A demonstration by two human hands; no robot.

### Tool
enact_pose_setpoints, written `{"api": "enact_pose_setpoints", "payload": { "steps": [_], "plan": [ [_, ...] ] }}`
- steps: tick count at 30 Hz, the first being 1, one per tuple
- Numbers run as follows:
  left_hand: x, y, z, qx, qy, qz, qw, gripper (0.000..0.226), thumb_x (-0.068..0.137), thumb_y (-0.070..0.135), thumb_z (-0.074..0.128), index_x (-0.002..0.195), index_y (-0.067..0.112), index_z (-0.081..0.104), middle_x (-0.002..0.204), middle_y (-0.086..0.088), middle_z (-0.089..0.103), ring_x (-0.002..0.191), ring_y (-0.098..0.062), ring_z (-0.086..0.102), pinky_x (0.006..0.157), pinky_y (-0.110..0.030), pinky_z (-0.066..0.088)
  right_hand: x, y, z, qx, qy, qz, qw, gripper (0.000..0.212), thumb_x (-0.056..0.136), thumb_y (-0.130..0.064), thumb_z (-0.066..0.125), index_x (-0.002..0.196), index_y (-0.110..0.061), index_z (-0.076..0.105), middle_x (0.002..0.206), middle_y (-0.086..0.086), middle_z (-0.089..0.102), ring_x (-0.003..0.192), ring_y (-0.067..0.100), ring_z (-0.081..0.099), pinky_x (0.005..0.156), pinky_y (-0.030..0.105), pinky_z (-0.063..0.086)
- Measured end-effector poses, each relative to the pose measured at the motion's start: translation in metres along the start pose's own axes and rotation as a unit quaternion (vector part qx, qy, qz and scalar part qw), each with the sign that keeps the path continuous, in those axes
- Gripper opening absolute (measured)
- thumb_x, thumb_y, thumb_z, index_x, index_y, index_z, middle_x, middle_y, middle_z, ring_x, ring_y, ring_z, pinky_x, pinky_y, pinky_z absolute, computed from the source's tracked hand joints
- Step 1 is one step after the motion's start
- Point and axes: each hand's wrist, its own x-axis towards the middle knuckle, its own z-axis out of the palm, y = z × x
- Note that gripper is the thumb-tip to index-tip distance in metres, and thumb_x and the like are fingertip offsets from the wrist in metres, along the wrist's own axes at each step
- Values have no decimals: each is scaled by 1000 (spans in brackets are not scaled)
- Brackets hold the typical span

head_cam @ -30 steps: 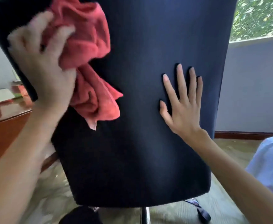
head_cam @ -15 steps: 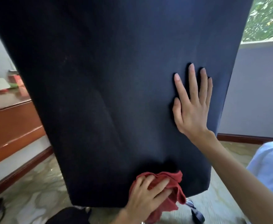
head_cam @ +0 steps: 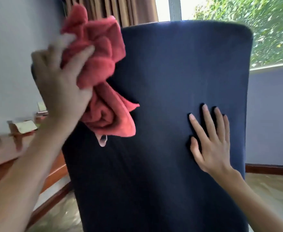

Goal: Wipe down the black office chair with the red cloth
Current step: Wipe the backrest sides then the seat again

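moved: red cloth (head_cam: pixel 102 77) up from bottom edge to upper left corner of black office chair (head_cam: pixel 170 81)
left hand (head_cam: pixel 62 84): gripped the bunched cloth, blurred
right hand (head_cam: pixel 211 139): spread flat, bracing the backrest
technique: keep bracing; overlap strokes
around: wooden desk (head_cam: pixel 1 153), curtain (head_cam: pixel 129 9) behind; nothing blocking

Below and left of the cloth-gripping hand, a glossy wooden desk (head_cam: pixel 6 148) (blurred); on it, a small open cardboard box (head_cam: pixel 22 126), other items beyond it unclear; lower still, pale patterned floor (head_cam: pixel 268 186).
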Motion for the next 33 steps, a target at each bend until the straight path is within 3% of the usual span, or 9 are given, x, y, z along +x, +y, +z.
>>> {"api": "enact_pose_setpoints", "payload": {
  "steps": [3,5,7,9,13,19,25,29,33],
  "plan": [
    [-121,48,-24,-90,-102,73,988,26,90,27,72,116,27,74,131,6,57,97,-35,53,92,-39,45,2,2,2,-2,-7,6,1000,59,94,-29,40,151,-24,30,162,10,22,149,40,17,122,54,8],
    [-218,67,-42,-151,-280,63,946,22,87,50,69,104,38,76,127,36,46,106,-14,49,96,-26,47,2,4,3,-3,-9,8,1000,58,93,-29,40,150,-22,33,162,12,24,148,41,19,122,54,9],
    [-276,72,-59,-231,-421,3,877,39,88,82,33,74,56,59,112,51,35,103,14,38,87,0,41,0,5,3,-3,-6,8,1000,56,92,-28,40,148,-19,37,160,15,26,147,44,22,121,54,10],
    [-271,57,-67,-154,-471,20,868,43,88,84,19,67,61,48,95,41,49,108,16,32,77,7,32,1,7,2,-1,-8,6,1000,55,92,-28,39,146,-17,40,159,18,29,145,46,23,121,56,12],
    [-166,0,-45,-131,-194,318,919,10,95,27,67,103,33,68,121,11,64,101,-23,55,79,-38,51,3,11,4,9,-7,15,1000,54,92,-29,38,143,-14,44,158,19,30,144,48,24,121,56,12],
    [9,-37,-24,-83,27,58,994,28,90,23,76,116,16,72,129,3,59,109,-30,57,93,-46,48,3,3,0,19,9,13,1000,54,91,-27,42,145,-18,42,158,16,29,144,46,25,120,56,14],
    [-151,62,-28,-143,-123,57,980,26,97,39,60,117,27,71,127,5,54,99,-36,57,87,-42,51,43,-45,-12,53,22,7,998,58,91,-30,50,148,-26,41,162,8,23,147,41,21,117,64,10],
    [-266,106,-44,-194,-354,40,914,42,98,63,36,80,45,70,134,40,37,90,4,48,75,-4,46,91,-81,-9,64,34,-71,995,58,88,-24,54,146,-28,48,159,5,32,148,34,26,119,61,14],
    [-265,96,-44,-170,-308,164,922,25,92,46,49,113,56,59,95,27,61,84,-2,55,84,-34,53,94,-78,4,-2,22,-87,996,59,91,-29,52,149,-29,42,161,4,29,148,34,26,119,60,16]
  ]
}}
